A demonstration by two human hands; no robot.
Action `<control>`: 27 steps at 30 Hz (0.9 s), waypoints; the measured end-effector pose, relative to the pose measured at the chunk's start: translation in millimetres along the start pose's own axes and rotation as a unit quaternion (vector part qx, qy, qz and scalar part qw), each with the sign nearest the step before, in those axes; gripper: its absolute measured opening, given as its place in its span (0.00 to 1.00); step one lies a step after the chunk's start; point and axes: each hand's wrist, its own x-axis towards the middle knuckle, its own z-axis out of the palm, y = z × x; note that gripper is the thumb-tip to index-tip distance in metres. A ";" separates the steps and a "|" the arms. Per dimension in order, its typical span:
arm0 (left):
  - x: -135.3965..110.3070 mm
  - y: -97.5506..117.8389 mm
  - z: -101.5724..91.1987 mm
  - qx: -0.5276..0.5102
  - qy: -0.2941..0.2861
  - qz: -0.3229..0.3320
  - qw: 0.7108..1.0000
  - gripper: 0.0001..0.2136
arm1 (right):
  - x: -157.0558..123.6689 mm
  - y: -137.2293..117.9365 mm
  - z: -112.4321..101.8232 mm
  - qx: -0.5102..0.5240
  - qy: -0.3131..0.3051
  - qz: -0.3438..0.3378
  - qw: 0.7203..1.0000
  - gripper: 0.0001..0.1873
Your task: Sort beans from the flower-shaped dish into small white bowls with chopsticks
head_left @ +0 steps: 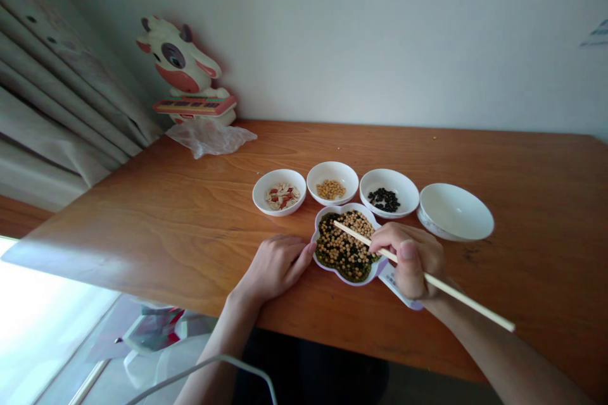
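My right hand (412,259) is closed around a pale wooden chopstick (465,299); whether a second one lies along it I cannot tell. Its tip touches the soybeans and black beans (342,242) mixed in a flower-shaped dish (357,282). The dish has a whitish-lilac rim and a labelled handle (398,286) that runs under my right hand. My left hand (284,264) lies on the table with fingers out, its thumb against the dish's left rim.
Behind the dish stand white bowls: one with reddish and pale pieces (257,201), one with soybeans (351,182), one with black beans (409,196), and a tilted one (456,210). A cow toy keyboard (190,76) and clear plastic bag (213,138) sit back left. A cable (223,359) crosses my left forearm.
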 end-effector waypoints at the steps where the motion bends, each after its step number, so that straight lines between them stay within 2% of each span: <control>1: 0.0 0.0 -0.2 0.000 -0.001 0.000 1.000 0.25 | 0.3 0.4 -0.6 -0.005 -0.008 -0.003 1.000 0.32; 8: 0.5 0.5 -0.8 -0.002 -0.002 -0.001 1.000 0.24 | 2.7 -5.1 0.7 0.016 -0.083 0.034 0.996 0.33; 13: -0.2 0.2 -0.3 -0.003 -0.003 -0.002 1.000 0.24 | 4.3 -7.2 1.9 0.032 -0.106 0.054 0.992 0.34; 18: 0.0 0.6 -0.4 -0.005 -0.003 -0.004 1.000 0.24 | 8.6 -9.5 0.8 0.006 -0.126 0.055 0.990 0.30; 27: -0.1 0.8 -0.9 -0.009 -0.003 -0.005 1.000 0.24 | 8.9 -7.0 2.5 0.029 -0.110 0.013 0.993 0.25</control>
